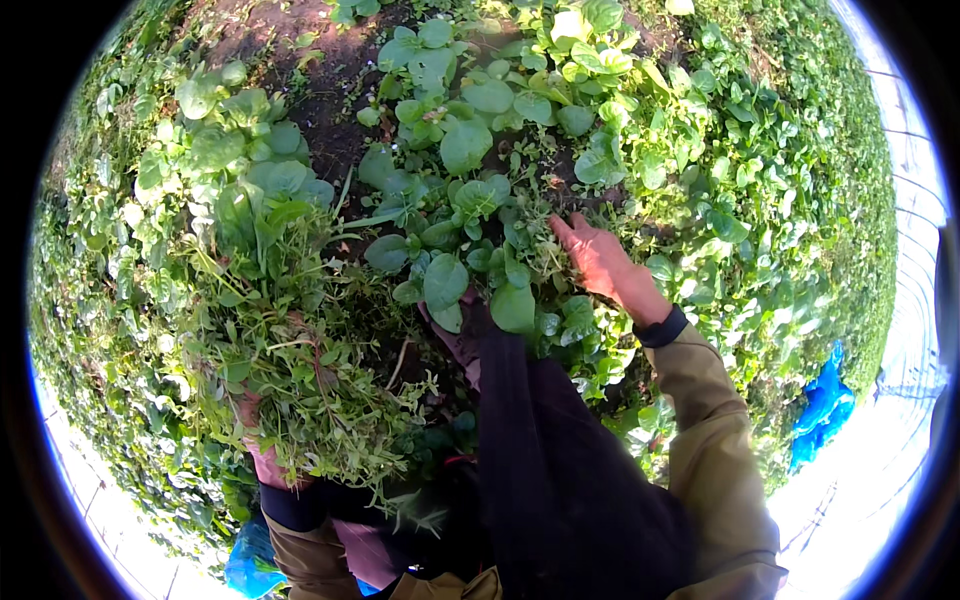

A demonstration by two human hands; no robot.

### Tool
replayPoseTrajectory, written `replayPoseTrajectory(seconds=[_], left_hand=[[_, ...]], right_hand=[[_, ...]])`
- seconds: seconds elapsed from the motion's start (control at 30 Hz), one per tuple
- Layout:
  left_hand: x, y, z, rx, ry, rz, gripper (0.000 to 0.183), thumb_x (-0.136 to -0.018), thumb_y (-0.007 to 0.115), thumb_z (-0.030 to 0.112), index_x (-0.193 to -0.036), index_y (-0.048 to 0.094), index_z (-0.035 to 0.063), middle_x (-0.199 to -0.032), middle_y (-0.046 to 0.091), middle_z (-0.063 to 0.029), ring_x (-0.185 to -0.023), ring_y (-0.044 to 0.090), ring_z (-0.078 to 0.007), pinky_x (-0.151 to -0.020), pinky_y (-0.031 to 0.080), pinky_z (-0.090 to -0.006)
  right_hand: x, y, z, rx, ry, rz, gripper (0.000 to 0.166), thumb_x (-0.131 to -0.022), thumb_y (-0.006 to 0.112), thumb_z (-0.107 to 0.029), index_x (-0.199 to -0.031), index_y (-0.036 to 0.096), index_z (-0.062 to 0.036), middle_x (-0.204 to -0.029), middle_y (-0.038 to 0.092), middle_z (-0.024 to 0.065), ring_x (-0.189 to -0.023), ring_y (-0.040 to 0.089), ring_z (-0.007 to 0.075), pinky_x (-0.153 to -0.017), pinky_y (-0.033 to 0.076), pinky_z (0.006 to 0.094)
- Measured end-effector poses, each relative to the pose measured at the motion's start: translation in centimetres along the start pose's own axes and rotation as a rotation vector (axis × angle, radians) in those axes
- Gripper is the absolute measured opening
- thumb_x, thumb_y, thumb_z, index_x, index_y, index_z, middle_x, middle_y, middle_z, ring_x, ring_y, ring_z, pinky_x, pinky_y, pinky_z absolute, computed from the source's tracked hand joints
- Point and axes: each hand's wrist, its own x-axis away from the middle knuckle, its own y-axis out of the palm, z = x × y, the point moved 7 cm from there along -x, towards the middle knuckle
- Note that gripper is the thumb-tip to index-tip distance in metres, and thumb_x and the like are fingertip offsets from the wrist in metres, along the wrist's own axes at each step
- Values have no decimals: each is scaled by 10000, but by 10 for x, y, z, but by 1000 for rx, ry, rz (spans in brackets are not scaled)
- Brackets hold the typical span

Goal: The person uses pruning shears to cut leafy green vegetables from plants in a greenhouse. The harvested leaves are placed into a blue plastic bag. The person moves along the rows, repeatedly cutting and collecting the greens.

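Observation:
A large loose bundle of thin-stemmed green weeds point(322, 375) lies in my left hand point(259, 427), whose fingers are mostly buried under the stems. Over the low plants to the right of centre, my right hand point(600, 262) reaches down among small weeds point(544, 232); its fingertips touch the greenery, and whether they pinch a stem cannot be told. Between the hands grows a plant with broad, round green leaves point(445, 281). More broad-leaved plants point(465, 142) stand beyond it.
My dark-clad leg point(547, 435) and shoe stand between the arms, under the broad leaves. Bare soil point(330, 97) shows at the upper left. Blue plastic point(821, 409) lies at the right edge, and more blue plastic point(251, 562) at the lower left. Dense foliage surrounds the spot.

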Motion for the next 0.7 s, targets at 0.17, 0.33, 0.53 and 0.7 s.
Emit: replayPoseTrajectory(seconds=[0.17, 0.33, 0.53, 0.7], left_hand=[[27, -22, 1, 29, 45, -4, 499, -912, 526, 337, -1302, 506, 25, -1257, 584, -118, -1099, 578, -263, -946, 478, -375], [64, -77, 11, -223, 167, 367, 409, -930, 571, 393, -1241, 558, 127, -1189, 582, -14, -1076, 563, -206, -890, 486, -354], [89, -103, 15, -121, 333, 369, 472, -918, 610, 293, -1339, 495, 114, -1247, 567, -66, -1058, 587, -219, -853, 520, -354], [118, -153, 34, -369, 434, 469, 432, -920, 576, 271, -1299, 527, 69, -1196, 600, -76, -1001, 615, -209, -827, 535, -355]], right_hand=[[-1, 26, 38, -984, -67, -58, 252, -958, 495, -169, -1195, 543, -99, -756, 577, 39, -658, 570, 150, -555, 479, 271], [31, -24, -47, -461, -133, 481, 207, -972, 510, -182, -1120, 533, -38, -634, 508, 5, -523, 474, 88, -443, 394, 281], [31, -63, -154, -318, -91, 459, 220, -959, 512, -144, -1083, 579, 25, -888, 633, 210, -777, 554, 252, -707, 469, 389], [7, -67, -9, -490, 107, 942, 164, -945, 471, -129, -1029, 562, -21, -862, 605, 135, -776, 546, 196, -692, 446, 337]])
